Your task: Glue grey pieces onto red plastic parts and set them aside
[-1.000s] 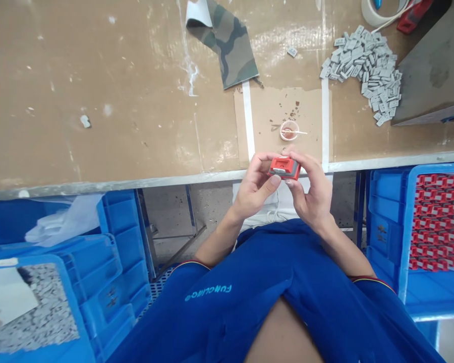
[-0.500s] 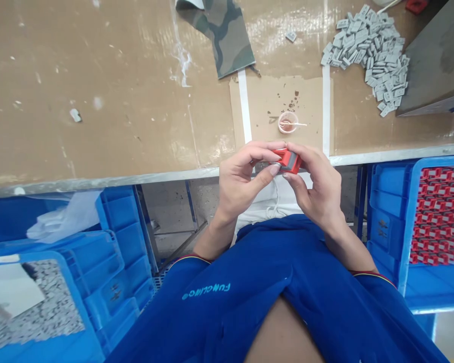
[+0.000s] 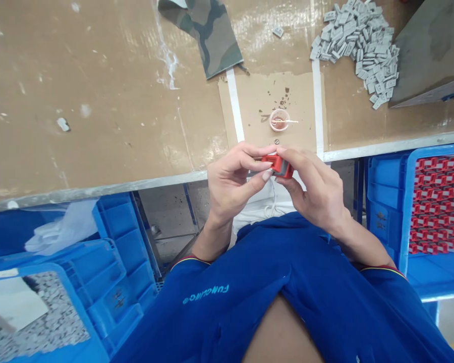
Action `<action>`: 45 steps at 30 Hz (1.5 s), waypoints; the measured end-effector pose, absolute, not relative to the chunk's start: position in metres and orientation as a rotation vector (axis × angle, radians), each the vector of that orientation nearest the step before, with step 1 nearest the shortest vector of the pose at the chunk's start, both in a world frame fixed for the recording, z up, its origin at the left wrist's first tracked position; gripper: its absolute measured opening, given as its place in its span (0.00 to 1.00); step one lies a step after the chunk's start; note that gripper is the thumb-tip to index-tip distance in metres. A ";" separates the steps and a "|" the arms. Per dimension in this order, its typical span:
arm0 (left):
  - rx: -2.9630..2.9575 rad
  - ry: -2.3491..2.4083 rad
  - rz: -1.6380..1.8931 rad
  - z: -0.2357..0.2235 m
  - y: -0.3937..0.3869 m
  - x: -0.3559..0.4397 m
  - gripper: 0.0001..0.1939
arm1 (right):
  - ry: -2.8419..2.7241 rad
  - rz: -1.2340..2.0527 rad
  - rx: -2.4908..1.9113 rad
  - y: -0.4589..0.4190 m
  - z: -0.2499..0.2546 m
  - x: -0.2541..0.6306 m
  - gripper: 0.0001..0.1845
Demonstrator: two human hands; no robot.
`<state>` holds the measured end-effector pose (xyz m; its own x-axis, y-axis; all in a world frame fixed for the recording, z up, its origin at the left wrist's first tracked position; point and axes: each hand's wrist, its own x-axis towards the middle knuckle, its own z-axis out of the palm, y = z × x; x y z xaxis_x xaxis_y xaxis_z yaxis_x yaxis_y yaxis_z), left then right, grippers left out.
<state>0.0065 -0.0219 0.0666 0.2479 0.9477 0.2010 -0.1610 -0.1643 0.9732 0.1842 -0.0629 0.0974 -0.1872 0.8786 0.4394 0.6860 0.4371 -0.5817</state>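
Note:
A small red and grey plastic part (image 3: 283, 168) is held between both hands, just in front of the table's near edge. My left hand (image 3: 234, 179) pinches its left end between thumb and fingers, partly covering it. The right end is gripped by my right hand (image 3: 316, 189), forefinger on the far side and thumb on the near side. Beyond the hands, a small clear cup (image 3: 279, 120) with reddish liquid and a thin white stick stands on a taped piece of cardboard (image 3: 298, 96). A small dark round thing (image 3: 276, 142) lies between cup and fingers.
Grey rectangular pieces (image 3: 376, 55) are heaped at the back right beside a metal box (image 3: 431, 55). Camouflage fabric (image 3: 217, 40) lies at the back. A blue crate (image 3: 388, 201) with rows of red parts is at right; another (image 3: 70, 297) with grey pieces is at left.
Since the earliest frame, the red part has turned in the fingers, and my left fingers now cover more of its left end. The view has shifted slightly.

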 end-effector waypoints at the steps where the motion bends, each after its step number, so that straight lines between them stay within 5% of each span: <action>1: 1.346 0.819 1.209 0.066 -0.023 0.006 0.05 | -1.955 0.327 -1.319 -0.064 0.098 0.183 0.19; 11: 1.354 0.865 1.169 0.072 -0.025 -0.006 0.05 | -1.951 0.557 -1.337 -0.059 0.093 0.181 0.19; 25: 1.649 0.824 1.161 0.056 -0.025 0.004 0.27 | -1.237 1.290 -1.032 -0.061 0.080 0.183 0.20; 33: 1.880 0.743 1.106 0.060 -0.016 0.001 0.23 | -1.683 0.441 -1.264 -0.062 0.091 0.195 0.08; 36: 1.941 0.699 1.063 0.062 -0.011 -0.002 0.22 | -1.839 0.349 -1.223 -0.060 0.098 0.199 0.04; 45: 2.011 0.708 0.944 0.083 -0.016 0.024 0.25 | -2.013 0.118 -1.342 -0.069 0.125 0.217 0.14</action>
